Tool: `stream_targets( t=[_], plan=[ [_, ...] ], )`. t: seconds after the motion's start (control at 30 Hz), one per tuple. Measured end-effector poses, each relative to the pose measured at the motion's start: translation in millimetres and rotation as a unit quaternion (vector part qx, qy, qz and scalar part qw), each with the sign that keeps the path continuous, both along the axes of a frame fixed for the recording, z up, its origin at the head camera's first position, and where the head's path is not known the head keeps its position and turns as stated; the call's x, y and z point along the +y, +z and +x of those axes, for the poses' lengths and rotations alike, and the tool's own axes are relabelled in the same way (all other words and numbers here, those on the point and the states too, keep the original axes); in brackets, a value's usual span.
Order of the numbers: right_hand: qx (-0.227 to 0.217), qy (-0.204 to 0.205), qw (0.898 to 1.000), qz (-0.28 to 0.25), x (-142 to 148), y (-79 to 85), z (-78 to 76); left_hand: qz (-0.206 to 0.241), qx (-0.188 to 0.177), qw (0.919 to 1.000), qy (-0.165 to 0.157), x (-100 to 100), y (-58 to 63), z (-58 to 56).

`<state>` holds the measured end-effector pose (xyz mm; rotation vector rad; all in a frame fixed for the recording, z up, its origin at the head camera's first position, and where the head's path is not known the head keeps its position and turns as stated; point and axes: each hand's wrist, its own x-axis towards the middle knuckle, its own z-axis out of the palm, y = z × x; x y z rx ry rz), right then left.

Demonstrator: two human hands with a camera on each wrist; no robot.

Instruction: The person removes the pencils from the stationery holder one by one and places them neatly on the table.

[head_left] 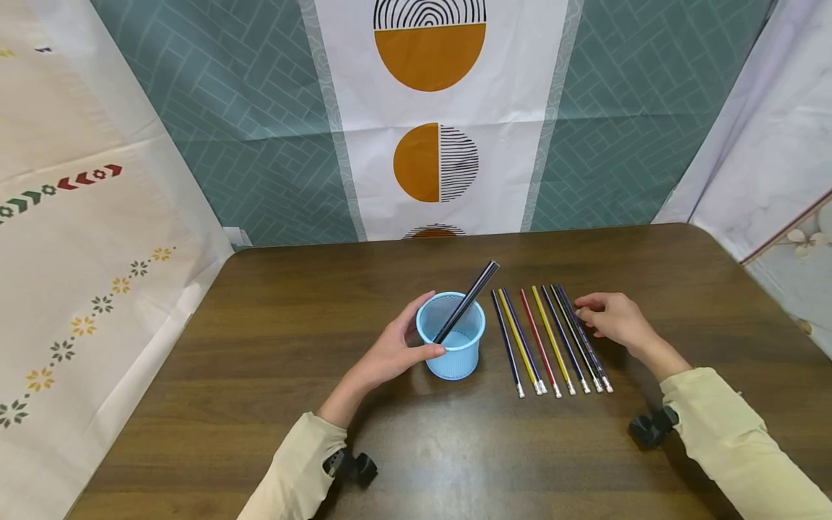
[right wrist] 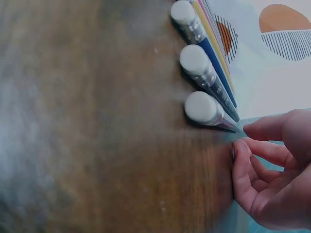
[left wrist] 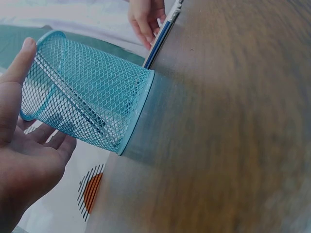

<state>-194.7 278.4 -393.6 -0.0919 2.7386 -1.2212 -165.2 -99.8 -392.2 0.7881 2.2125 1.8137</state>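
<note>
A light blue mesh pencil cup [head_left: 453, 363] stands upright on the table, with a few dark pencils [head_left: 466, 302] leaning in it toward the upper right. My left hand [head_left: 393, 354] holds the cup from its left side, thumb at the near rim and fingers round the far side. To the right of the cup several pencils lie side by side, among them a red pencil [head_left: 540, 343] and a yellow pencil [head_left: 553, 339]. Beside the rightmost dark blue pencil [head_left: 586, 339] is my right hand [head_left: 617, 321], fingers loosely bent. In the right wrist view its thumb and fingertips are apart, near that pencil.
The brown wooden table [head_left: 260, 404] ends at a far edge against a patterned cloth [head_left: 273, 144]. The pencils' white eraser ends [right wrist: 201, 108] point toward the near side. Cloths also hang at the left and right.
</note>
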Motion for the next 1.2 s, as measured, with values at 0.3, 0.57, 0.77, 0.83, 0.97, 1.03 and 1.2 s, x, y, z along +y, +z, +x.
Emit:
stream_targets(
  t=[0.3, 0.57, 0.77, 0.83, 0.97, 1.03, 1.2],
  plan=[
    [-0.005, 0.004, 1.000, -0.009, -0.2, 1.9, -0.9, 0.011, 0.004, 0.9999, -0.005, -1.5, -0.4, 0.3],
    [0.001, 0.001, 1.000, -0.022, -4.4, 6.3, 0.4, 0.002, -0.001, 1.0000, 0.002, -0.9, 0.7, 1.0],
    [0.035, 0.004, 0.999, -0.011, -15.0, 12.3, 6.1, -0.004, -0.004, 1.0000, 0.005, -0.1, 2.5, 0.8],
    [0.050, 0.005, 0.999, -0.002, -19.5, 15.0, 8.2, -0.006, -0.001, 1.0000, 0.005, 0.0, 2.3, 0.4],
    [0.068, 0.010, 0.998, 0.007, -29.7, 20.9, 12.1, -0.004, 0.003, 1.0000, 0.002, 0.0, 1.6, 0.2],
    [0.068, 0.014, 0.998, 0.004, -35.0, 24.5, 14.5, -0.004, 0.002, 1.0000, 0.002, -0.1, 1.4, 0.6],
    [0.052, 0.031, 0.998, -0.035, -49.6, 34.1, 21.5, -0.005, 0.000, 1.0000, 0.002, -0.6, 1.0, 1.4]
  ],
)
